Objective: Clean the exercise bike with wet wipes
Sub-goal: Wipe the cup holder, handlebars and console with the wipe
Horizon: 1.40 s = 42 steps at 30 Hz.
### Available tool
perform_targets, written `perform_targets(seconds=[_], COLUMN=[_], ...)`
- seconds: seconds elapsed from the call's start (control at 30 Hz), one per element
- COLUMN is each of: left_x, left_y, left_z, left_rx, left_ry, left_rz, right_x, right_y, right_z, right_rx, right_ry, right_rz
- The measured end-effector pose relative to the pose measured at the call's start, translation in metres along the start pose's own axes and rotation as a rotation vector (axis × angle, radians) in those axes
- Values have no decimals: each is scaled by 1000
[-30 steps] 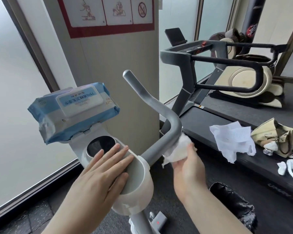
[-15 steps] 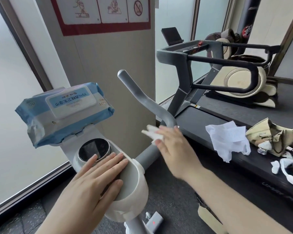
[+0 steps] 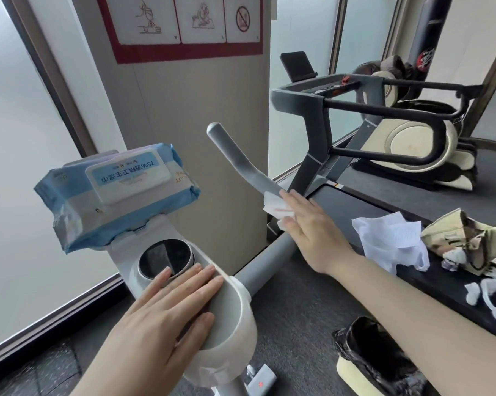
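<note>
Where the grey handlebar point(image 3: 241, 164) of the exercise bike point(image 3: 227, 318) bends, a white wet wipe point(image 3: 275, 205) sits folded against the bar, near frame centre, at about 1 o'clock from the white console housing. Bar's long axis runs diagonal: capped tip points up toward 11 o'clock, lower end enters the housing toward 7 o'clock. Right hand point(image 3: 312, 227) lies over the wipe, fingers straight and close together, flat on it, pressing it to the bar; thumb side not clear, so cannot tell if anything is pinched underneath. Left hand point(image 3: 167, 318) rests flat on the housing top, fingers straight and slightly spread, fingertips just touching the rim of the round black display point(image 3: 165, 258) at 12 o'clock from the hand. Pack of wet wipes point(image 3: 112, 192) rests on the bike's tablet holder at 11 o'clock from the display, lid up, label upside down to the camera, long axis roughly left-right. Outward: treadmill point(image 3: 326, 115) at 2 o'clock; on its belt a crumpled white tissue point(image 3: 389, 238) and a beige wrapper point(image 3: 464, 238) at 3 o'clock. Black-lined bin point(image 3: 369, 355) at 5 o'clock under the right forearm. Red-bordered sign point(image 3: 184, 27) on the pillar at 12 o'clock.
</note>
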<state>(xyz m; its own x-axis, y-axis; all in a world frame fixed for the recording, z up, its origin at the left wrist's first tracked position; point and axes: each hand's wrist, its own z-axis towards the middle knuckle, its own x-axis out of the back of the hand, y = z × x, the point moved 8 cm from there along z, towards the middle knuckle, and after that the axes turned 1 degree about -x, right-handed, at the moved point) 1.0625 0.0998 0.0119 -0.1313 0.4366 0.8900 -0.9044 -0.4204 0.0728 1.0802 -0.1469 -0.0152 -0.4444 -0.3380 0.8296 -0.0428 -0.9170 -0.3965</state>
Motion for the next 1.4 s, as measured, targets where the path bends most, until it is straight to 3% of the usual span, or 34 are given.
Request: perform_targets(seconds=[0.07,0.17,0.27,0.4,0.47,0.63,0.83,0.97,1.07,1.27,1.4], left_x=[-2,1,3,-5,-6,-7,-8,-8,-8,-7,-8], left_y=[-6,-21,-35,-36,-34,-34,-28,-27,-27,-27,-28], left_z=[-2,-10,-14,-15,-14,-15,-12,-11,-12,-15,-15], left_rx=[12,169,263,228,217,209,175,166,172,198,197], left_ry=[43,73,101,68,58,55,47,31,26,27,17], left_rz=[-21,-99,-178,-169,-147,-144,-133,-130,-135,-174,-153], right_x=[-4,-12,-7,2,-1,-19,0,-18,-19,3,-16], right_y=[2,6,8,-11,-31,-87,-25,-85,-86,-36,-91], right_z=[27,45,20,-36,-49,-70,-50,-76,-82,-49,-62], right_rx=[-11,-37,-45,-67,-63,215,-60,274,441,136,198], right_ry=[-87,-146,-59,95,97,-39,165,123,22,157,45], right_rz=[-92,-151,-112,-102,-76,-69,-247,-129,-5,-35,226])
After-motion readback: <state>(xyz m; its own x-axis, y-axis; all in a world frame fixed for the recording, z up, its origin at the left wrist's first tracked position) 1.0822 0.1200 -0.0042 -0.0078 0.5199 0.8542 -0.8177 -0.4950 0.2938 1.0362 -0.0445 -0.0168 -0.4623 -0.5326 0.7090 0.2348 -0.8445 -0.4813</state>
